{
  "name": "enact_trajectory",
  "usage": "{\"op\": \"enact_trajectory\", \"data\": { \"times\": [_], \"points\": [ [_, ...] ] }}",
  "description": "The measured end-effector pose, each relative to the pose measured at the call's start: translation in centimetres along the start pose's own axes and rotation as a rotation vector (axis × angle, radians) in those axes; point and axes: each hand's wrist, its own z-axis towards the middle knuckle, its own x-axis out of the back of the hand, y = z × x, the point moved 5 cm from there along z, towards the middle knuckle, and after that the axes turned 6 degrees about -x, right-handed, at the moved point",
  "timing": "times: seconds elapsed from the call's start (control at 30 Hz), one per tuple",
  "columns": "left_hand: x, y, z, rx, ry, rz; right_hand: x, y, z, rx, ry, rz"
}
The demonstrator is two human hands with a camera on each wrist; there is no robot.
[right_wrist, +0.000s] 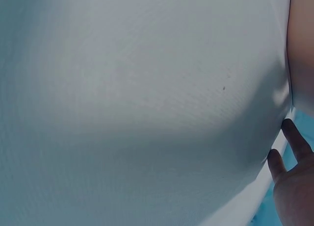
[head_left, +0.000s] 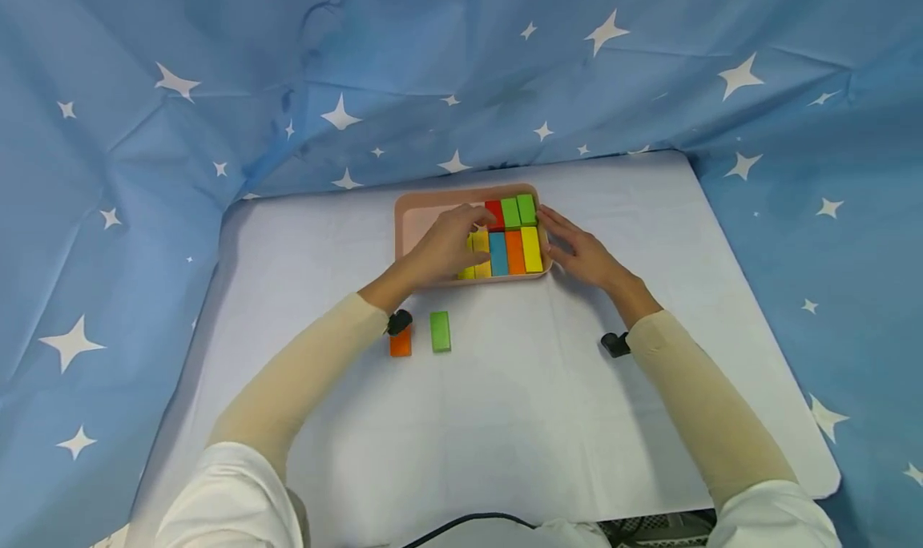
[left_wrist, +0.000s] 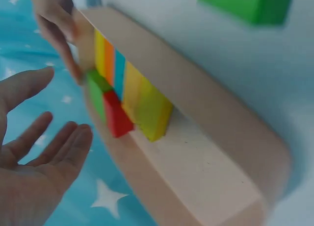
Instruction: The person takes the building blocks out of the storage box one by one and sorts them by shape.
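Lying nearest the person on the white tabletop (head_left: 505, 388) are two loose blocks: an orange block (head_left: 400, 342), partly hidden under the left wrist, and a green block (head_left: 440, 331) just beside it to the right. Both are sitting near the middle of the tabletop, apart from the pink tray (head_left: 414, 219), which is resting farther back, close to the far edge.

Reaching over the tray's middle, the left hand (head_left: 450, 243) is hovering with its fingers relaxed and spread, gripping nothing; its fingertips are lying over the yellow blocks (head_left: 479, 247) and near the red block (head_left: 494, 212). The right hand (head_left: 577, 251) is resting with straight fingers against the tray's right wall, holding nothing.

Filling the tray's right half are upright blocks packed side by side: blue (head_left: 498, 253), orange (head_left: 515, 251) and yellow (head_left: 531, 249) in the near row, red and two green blocks (head_left: 519, 210) in the far row. The tray's left part is showing bare floor.
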Motion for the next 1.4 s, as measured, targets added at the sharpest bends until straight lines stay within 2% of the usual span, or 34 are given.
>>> {"op": "enact_trajectory", "data": {
  "times": [0.13,0.2,0.3,0.43,0.57,0.73,0.87,1.17,1.4],
  "points": [
    [-0.5,-1.6,3.4,0.026,-0.016,-0.040,-0.4,-0.2,-0.1,-0.006,-0.002,0.006],
    [-0.7,-2.3,4.4,0.059,-0.013,-0.025,-0.6,-0.3,-0.2,-0.006,-0.008,0.008],
    [-1.0,-3.2,5.2,0.108,-0.009,-0.012,-0.8,-0.4,-0.3,0.001,-0.015,0.013],
    [-1.5,-4.2,5.4,0.163,-0.015,-0.028,-1.0,-0.6,-0.3,0.012,-0.018,0.022],
    [-1.8,-5.0,5.5,0.188,-0.012,-0.022,-1.2,-0.9,-0.3,0.014,-0.023,0.031],
    [-2.1,-5.7,5.7,0.194,-0.009,-0.081,-1.3,-1.0,-0.3,0.014,-0.019,0.024],
    [-2.1,-6.1,6.0,0.187,0.008,-0.077,-1.1,-0.8,-0.3,0.019,-0.015,0.016],
    [-1.6,-6.7,6.6,0.184,0.123,-0.070,-0.6,-0.6,-0.4,0.007,-0.013,0.001],
    [-0.5,-5.6,6.1,0.178,0.195,-0.206,0.0,-0.3,-0.6,0.000,-0.007,-0.009]
  ]
}}
